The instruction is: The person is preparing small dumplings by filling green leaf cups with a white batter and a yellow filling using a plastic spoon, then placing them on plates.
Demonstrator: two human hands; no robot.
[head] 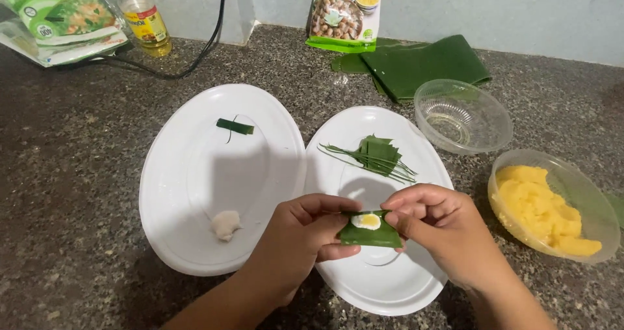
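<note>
over granite counter (78, 174), leaf parcel (370, 234) lengthwise left-right, pinched by left hand (296, 239), right hand (442, 229)

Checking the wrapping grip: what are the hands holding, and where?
Both hands hold a small folded green leaf piece with white and yellow filling: left hand at its left edge, right hand at its right.

two plates (195, 239) side by side, bowls (500, 118) right
</note>
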